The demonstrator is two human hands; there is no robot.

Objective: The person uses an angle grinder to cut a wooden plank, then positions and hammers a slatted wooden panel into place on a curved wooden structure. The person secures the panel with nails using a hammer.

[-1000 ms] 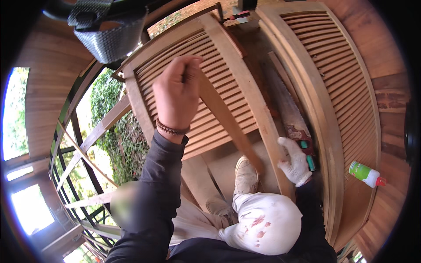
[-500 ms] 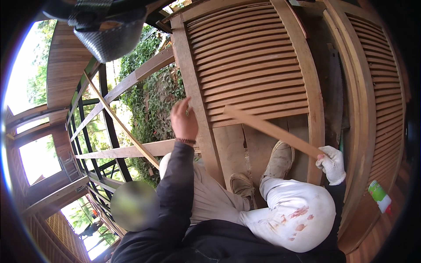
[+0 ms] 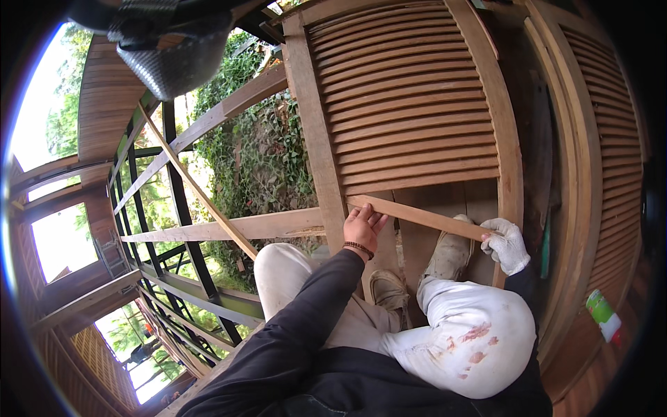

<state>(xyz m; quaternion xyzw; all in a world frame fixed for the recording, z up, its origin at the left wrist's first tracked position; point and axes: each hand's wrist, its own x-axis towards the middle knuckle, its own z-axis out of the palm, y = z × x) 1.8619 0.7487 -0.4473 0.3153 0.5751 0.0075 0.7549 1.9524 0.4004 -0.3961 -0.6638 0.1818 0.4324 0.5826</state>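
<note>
A thin wooden slat [image 3: 427,217] spans the opening in a louvered wooden frame [image 3: 321,118], just below its lowest fitted slat. My left hand [image 3: 363,231], bare with a beaded bracelet at the wrist, has its fingertips closed on the slat's left end, beside the frame's left upright. At the other end, my right hand [image 3: 508,248] in a whitish glove pinches the slat near the right upright. The slat slopes slightly down to the right. Whether either end sits in a notch is hidden by my hands.
A second louvered frame [image 3: 618,167] stands at the right, with a handsaw [image 3: 542,153] lying between the two. A green, white and red bottle [image 3: 603,316] is at lower right. Beams [image 3: 215,231] cross over greenery at left. My shoes [image 3: 445,257] are inside the frame.
My left hand has come right and down from the frame's left upright onto the slat's left end. The slat has lowered and lies flatter; my right hand has shifted slightly left.
</note>
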